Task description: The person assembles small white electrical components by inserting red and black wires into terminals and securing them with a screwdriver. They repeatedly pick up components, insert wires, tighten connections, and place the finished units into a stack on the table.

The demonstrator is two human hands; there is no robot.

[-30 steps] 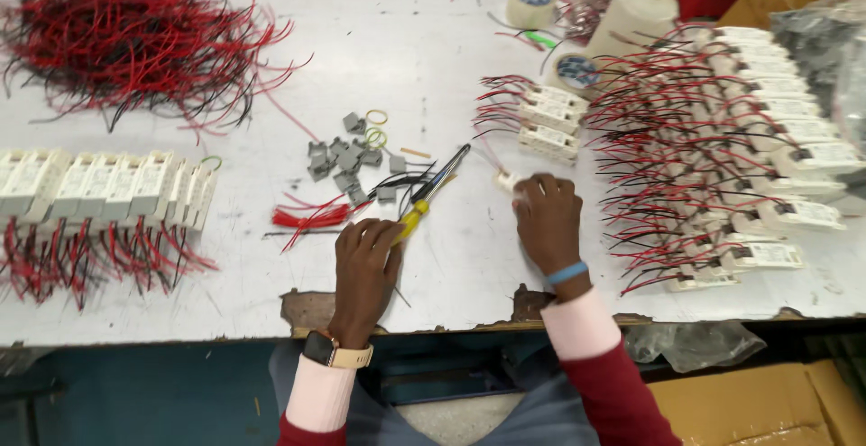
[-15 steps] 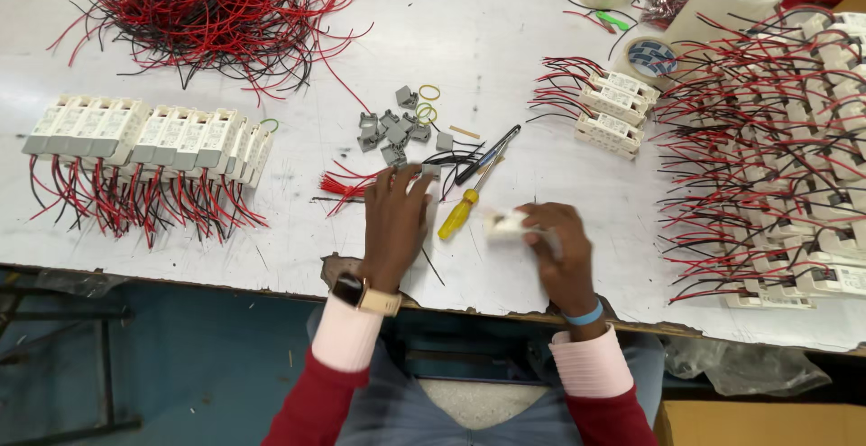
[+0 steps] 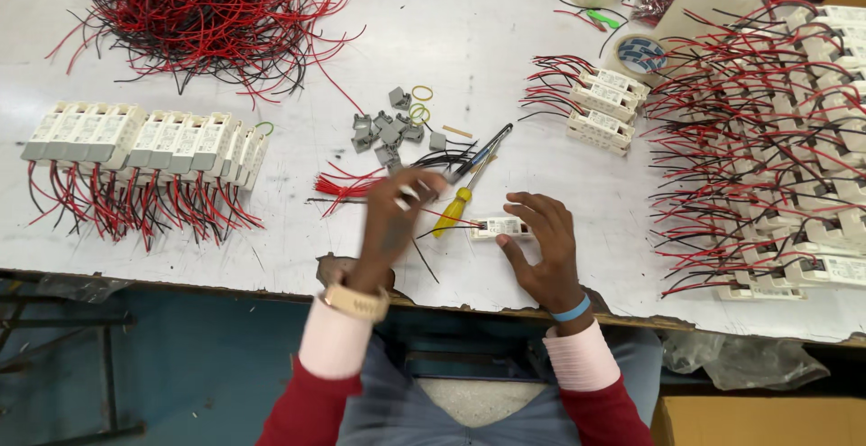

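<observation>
**Small white module under your right hand, wires at your left**

Your right hand point(image 3: 541, 248) rests on the bench point(image 3: 469, 40) with fingers spread and curved over a small white module point(image 3: 499, 227), fingertips touching its near edge and right end; it pins it rather than closing round it. Your left hand point(image 3: 397, 216) is blurred, fingers curled near a short bundle of red wires point(image 3: 341, 184); whether it grips anything I cannot tell. A yellow-handled screwdriver point(image 3: 456, 207) lies between your hands, dark pliers point(image 3: 483, 151) just beyond it, grey clips point(image 3: 383, 130) further out.

The module looks light, rigid and smooth-cased, so it will likely skid if pushed from one end. Hold it by its long sides. Any leads on it are thin and floppy; don't lift by those.
</observation>
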